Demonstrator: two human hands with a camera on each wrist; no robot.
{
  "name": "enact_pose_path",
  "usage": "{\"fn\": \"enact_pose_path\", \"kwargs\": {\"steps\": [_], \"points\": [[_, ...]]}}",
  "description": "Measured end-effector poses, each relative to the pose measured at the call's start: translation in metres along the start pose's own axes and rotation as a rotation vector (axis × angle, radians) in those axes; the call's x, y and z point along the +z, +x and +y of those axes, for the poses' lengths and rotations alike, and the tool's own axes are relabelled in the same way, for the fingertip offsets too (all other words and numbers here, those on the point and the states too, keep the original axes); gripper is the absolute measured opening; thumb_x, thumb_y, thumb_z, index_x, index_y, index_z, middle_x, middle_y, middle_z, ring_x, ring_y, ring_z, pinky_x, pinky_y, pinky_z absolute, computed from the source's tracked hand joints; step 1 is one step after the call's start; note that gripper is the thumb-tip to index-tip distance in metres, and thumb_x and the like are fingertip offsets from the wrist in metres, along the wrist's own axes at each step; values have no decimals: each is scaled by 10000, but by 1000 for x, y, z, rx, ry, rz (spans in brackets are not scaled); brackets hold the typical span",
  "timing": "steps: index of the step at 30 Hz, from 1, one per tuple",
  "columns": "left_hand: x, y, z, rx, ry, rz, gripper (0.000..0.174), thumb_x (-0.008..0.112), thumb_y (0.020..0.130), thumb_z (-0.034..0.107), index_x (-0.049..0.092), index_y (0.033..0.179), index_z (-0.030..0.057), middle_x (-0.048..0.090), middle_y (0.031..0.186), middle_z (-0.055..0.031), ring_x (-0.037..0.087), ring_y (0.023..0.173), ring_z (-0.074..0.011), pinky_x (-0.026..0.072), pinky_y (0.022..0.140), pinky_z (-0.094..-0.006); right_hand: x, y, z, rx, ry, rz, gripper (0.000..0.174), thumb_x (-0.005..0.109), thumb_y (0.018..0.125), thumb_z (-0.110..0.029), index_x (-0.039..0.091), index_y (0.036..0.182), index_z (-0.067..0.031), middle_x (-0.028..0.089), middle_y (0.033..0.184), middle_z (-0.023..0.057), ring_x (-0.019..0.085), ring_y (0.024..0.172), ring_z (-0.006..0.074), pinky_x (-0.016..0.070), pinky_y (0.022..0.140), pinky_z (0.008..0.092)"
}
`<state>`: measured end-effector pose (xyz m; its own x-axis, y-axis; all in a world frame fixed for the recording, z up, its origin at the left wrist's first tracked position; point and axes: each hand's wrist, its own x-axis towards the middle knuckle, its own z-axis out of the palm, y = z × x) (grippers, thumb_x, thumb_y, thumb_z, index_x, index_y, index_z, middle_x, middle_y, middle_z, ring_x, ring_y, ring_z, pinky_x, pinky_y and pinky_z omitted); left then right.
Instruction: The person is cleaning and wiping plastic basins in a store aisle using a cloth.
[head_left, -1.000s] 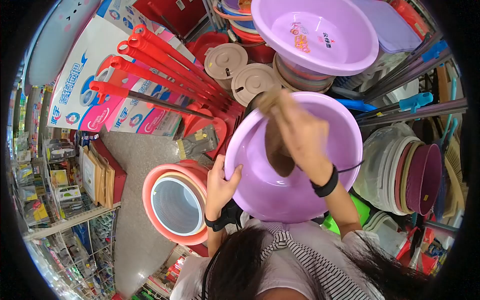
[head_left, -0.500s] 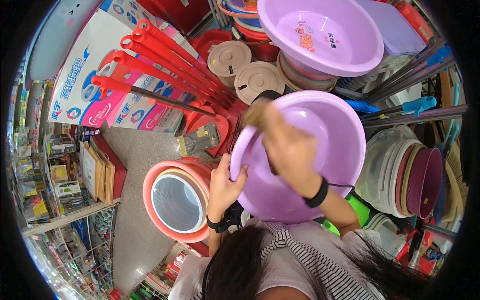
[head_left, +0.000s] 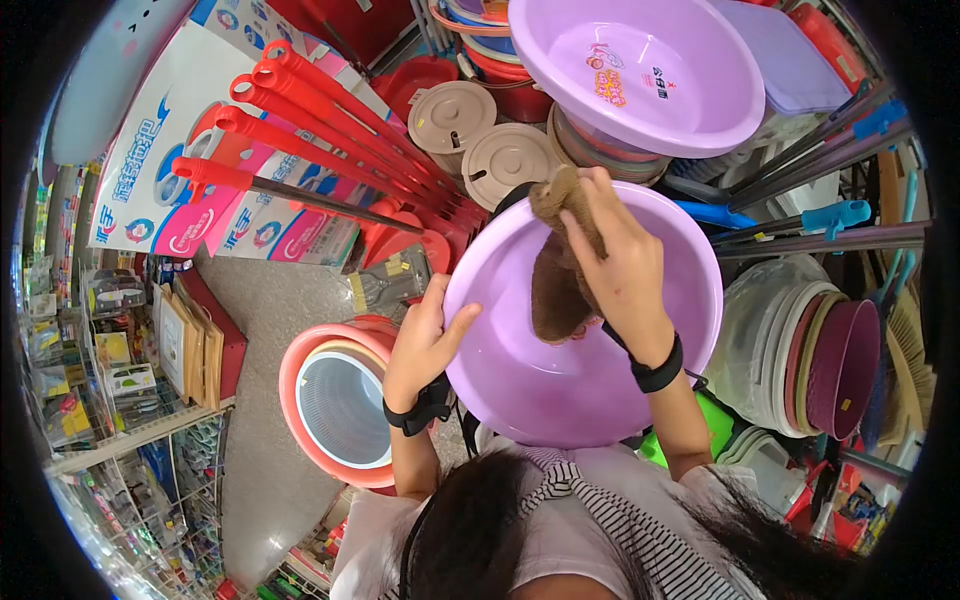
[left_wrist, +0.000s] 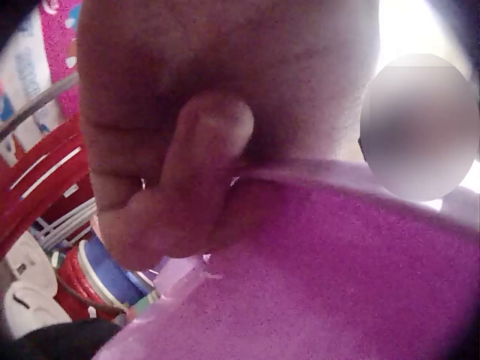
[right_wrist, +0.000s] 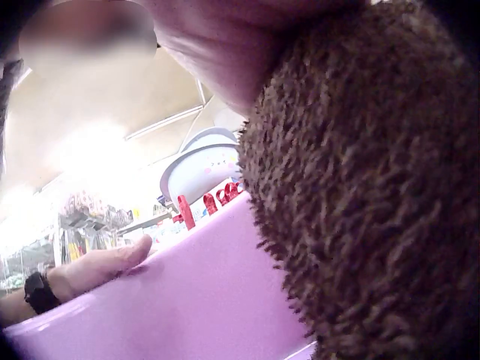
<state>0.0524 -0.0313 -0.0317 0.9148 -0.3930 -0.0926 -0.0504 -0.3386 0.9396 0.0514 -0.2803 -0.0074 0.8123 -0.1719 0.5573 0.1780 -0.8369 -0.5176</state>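
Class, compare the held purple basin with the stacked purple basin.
The left hand grips the held basin by its rim; the stacked basin rests on other bowls. The held basin contains a brown cloth gripped by the right hand; the stacked basin shows stickers. Both are purple and round.

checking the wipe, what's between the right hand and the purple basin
A brown cloth, gripped by the right hand, hangs inside the purple basin against its wall; head view.

A crowded shop aisle over a speckled grey floor (head_left: 262, 320) — wire shelves (head_left: 110, 410) of small packaged goods along one side. Red mop handles (head_left: 330, 130) lean against printed boxes (head_left: 165, 175); beige lids (head_left: 450, 115) and stacked plastic tubs (head_left: 800, 345) crowd the far racks — bright ceiling light (right_wrist: 90, 150) overhead.
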Motion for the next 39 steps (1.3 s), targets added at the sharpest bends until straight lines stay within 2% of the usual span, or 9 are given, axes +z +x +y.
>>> {"fn": "enact_pose_path", "kwargs": {"steps": [7,9,13,18,22,25,31,35,39], "points": [[11,-6,2,-31,81,118,212,683,887,114,556,1004,-9,644,721,-118,597,605,-116,461,561,-266,6,-8,-24,-57,-43,-150,403,672,855,-98,594,1246,-34,665,1223,123,688,658,245,523,541,323],[12,-17,-7,-76,28,154,191,682,880,82,563,993,-15,645,718,-93,576,611,-81,455,558,-245,3,-3,-5,49,-211,149,416,664,875,-112,588,1277,-38,700,1094,151,677,649,268,516,542,340],[24,-33,-12,-104,-185,287,135,667,891,40,570,953,-31,643,736,-33,540,651,-49,446,565,-224,-28,2,13,350,-135,26,351,661,910,-173,629,1232,-38,686,861,205,665,678,330,512,597,385],[44,-47,-5,-210,-238,306,162,668,899,63,567,984,-29,687,769,-76,611,684,-70,497,587,-262,-21,8,16,271,8,78,321,624,930,-157,614,1219,-18,678,989,211,662,825,381,522,710,401],[67,-64,-8,45,-128,76,367,673,906,128,510,1190,-38,685,759,-110,647,621,-142,506,586,-277,-20,17,16,172,90,-1,285,596,939,-137,593,1195,-12,655,1077,211,625,908,432,522,752,446],[43,-67,-14,-280,-258,-305,353,587,972,178,518,1238,-42,650,752,-84,631,652,-143,487,620,-282,-22,16,12,53,88,-93,298,613,920,-152,595,1187,-23,652,1087,202,634,900,416,539,719,439],[35,-21,-6,61,-90,102,271,653,943,180,524,1098,-1,664,788,-91,603,700,-115,488,655,-283,2,-18,-9,-270,107,-334,453,680,777,-104,592,1220,-76,546,1380,94,676,661,238,547,574,355],[34,-20,-6,-43,-68,136,221,687,898,98,540,1029,-2,681,791,-108,599,704,-67,480,608,-258,2,-17,-6,-195,118,-269,463,666,807,-101,576,1260,-69,654,1198,132,667,634,246,523,537,351],[33,-30,-13,-110,-54,167,207,684,897,103,539,996,-7,671,761,-110,582,672,-65,471,590,-258,-27,2,3,252,-220,-10,371,599,918,-116,571,1286,-84,689,823,151,648,618,313,492,508,392]]}}
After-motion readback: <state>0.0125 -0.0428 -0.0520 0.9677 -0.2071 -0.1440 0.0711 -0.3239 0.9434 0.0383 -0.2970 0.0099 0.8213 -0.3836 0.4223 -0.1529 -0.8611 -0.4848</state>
